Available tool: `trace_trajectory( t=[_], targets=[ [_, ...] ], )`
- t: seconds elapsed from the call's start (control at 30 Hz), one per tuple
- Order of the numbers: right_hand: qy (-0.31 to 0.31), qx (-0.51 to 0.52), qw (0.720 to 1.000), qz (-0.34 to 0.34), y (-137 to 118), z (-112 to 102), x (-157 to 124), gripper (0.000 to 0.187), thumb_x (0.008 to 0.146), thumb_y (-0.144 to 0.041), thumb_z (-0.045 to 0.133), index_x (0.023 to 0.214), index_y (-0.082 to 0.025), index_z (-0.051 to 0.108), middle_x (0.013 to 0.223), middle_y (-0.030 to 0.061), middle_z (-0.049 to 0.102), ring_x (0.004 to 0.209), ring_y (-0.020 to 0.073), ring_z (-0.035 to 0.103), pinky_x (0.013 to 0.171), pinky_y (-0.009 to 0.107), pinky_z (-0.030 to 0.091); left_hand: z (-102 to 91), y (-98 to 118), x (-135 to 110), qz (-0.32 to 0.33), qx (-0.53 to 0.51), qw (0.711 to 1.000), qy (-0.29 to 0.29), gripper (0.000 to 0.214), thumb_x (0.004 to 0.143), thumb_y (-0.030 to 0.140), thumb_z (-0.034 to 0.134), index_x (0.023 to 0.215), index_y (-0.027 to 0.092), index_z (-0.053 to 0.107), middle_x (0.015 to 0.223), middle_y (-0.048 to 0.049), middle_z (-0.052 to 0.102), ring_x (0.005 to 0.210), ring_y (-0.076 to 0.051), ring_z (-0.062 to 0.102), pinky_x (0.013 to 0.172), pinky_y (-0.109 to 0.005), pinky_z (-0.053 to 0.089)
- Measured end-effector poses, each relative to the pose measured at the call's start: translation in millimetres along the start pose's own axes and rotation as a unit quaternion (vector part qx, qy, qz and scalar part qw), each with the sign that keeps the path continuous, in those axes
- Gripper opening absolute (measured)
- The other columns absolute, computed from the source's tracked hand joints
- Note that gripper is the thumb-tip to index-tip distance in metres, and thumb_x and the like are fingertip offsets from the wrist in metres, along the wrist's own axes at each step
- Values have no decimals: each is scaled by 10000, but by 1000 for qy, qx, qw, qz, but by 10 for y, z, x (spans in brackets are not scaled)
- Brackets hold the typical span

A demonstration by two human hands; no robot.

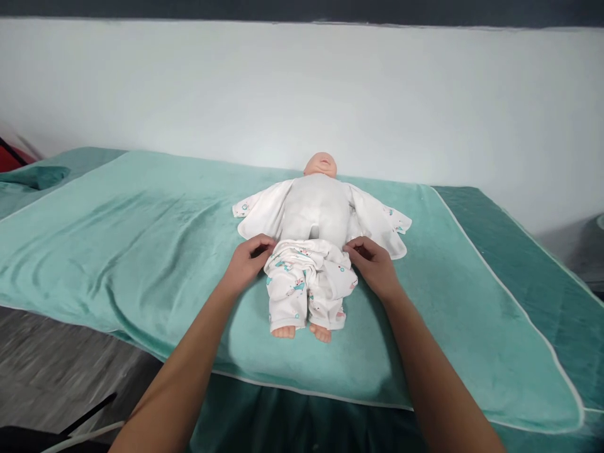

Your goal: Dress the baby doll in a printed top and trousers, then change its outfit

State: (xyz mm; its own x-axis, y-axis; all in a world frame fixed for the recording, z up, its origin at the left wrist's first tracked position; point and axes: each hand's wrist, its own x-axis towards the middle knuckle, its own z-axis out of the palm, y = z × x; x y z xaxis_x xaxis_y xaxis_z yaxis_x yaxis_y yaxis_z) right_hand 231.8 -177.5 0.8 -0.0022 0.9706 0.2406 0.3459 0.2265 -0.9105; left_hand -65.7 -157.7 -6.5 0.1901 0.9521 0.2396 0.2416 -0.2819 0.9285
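A baby doll (323, 165) lies on its back, its head toward the wall and its feet toward me. White patterned pants (289, 292) cover its legs and are bunched around the upper thighs, with the toes showing below the cuffs. My left hand (250, 258) pinches the waistband at the left side. On the opposite side, my right hand (371, 259) pinches the waistband too. The doll wears a white jacket (267, 207), spread open with both sleeves out to the sides. Its white cloth torso (316, 204) is uncovered.
A light green blanket (141, 233) with white edging lies under the doll over a darker green cover (528, 251). The white wall (302, 94) stands right behind the bed. Grey floor (56, 352) shows at lower left, with a dark rod and a pale cable.
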Motion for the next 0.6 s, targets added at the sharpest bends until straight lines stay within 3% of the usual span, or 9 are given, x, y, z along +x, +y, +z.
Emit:
trace_trajectory(
  t=[0.2,0.43,0.6],
  targets=[
    [-98,81,992,4,-40,-54,-21,303,825,-466,737,737,-200,620,724,-17,534,687,136,466,636,280,386,-58,2,-50,-54,-107,992,-43,271,803,431,746,885,175,716,773,-16,603,726,-145,508,643,-255,380],
    [-162,106,980,-36,-56,-150,-32,260,832,-458,744,779,-208,701,851,31,604,797,175,547,745,324,432,-93,-113,-26,-57,-143,986,-58,317,872,462,682,772,161,655,737,-1,526,701,-120,441,638,-243,359],
    [-184,112,976,-13,-32,-184,-60,260,785,-428,796,772,-211,653,893,32,589,818,176,537,725,317,448,-83,-110,-16,-98,-144,983,-65,333,866,502,674,855,170,693,719,4,557,644,-112,447,588,-231,366]
  ],
)
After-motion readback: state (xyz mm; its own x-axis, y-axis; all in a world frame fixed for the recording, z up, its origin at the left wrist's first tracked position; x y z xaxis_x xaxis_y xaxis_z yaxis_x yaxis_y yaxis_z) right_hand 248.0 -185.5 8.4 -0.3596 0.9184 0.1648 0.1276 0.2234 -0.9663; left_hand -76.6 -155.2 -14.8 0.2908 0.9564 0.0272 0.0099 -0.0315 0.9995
